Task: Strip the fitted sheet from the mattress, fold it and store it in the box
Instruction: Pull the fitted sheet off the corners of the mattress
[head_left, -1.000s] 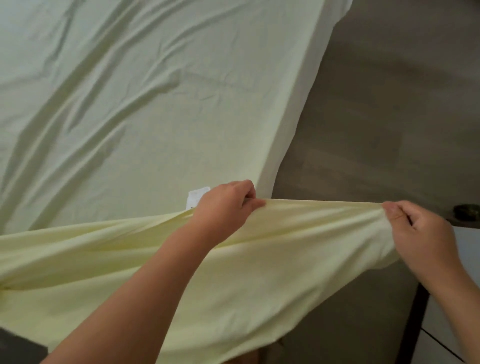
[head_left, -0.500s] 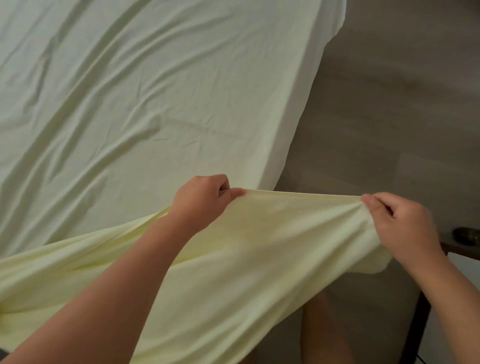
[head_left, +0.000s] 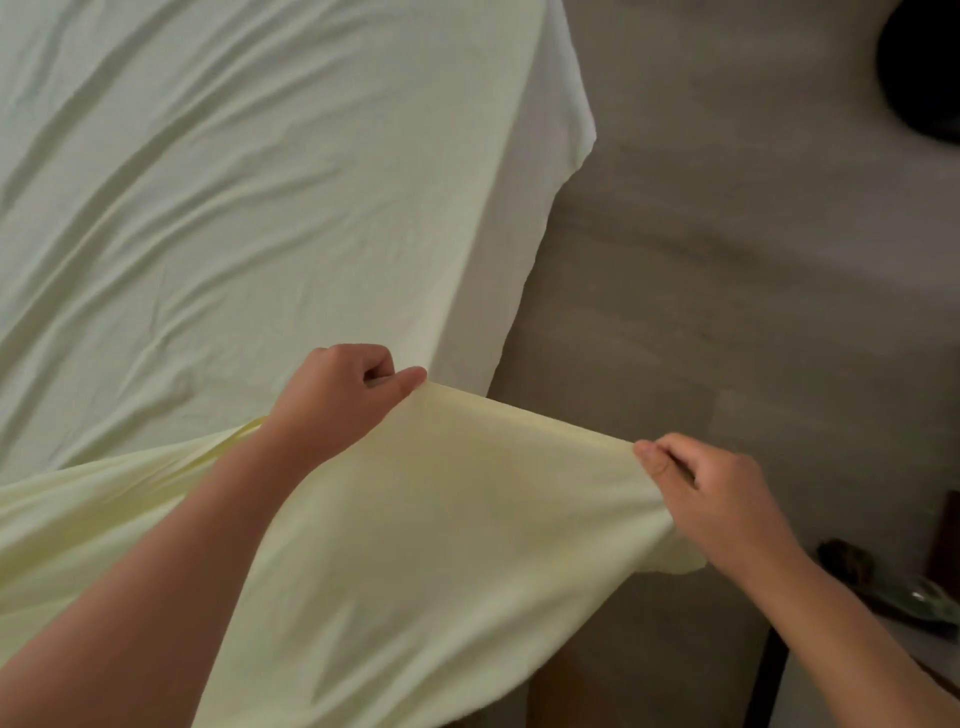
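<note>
Fitted sheet (head_left: 441, 519), pale yellow: edge was pinched by thumb and curled fingers of left hand (head_left: 332, 400) and right hand (head_left: 722, 499), stretched taut between them, probably to clear the mattress (head_left: 540, 208) beyond.

The person has two bare arms. The left arm (head_left: 182, 571) is bare from the wrist all the way to the edge of the picture, and so is the right arm (head_left: 857, 639). Both look smooth. The left arm looks big and wide, and the right arm looks thinner. The left hand (head_left: 337, 395) is round at the back, with small bumps at the knuckles. The right hand (head_left: 722, 499) shows its thumb (head_left: 652, 460), which has a short, neat nail. The fingers (head_left: 680, 449) are bare too. Any clothes higher up are out of the picture.
</note>
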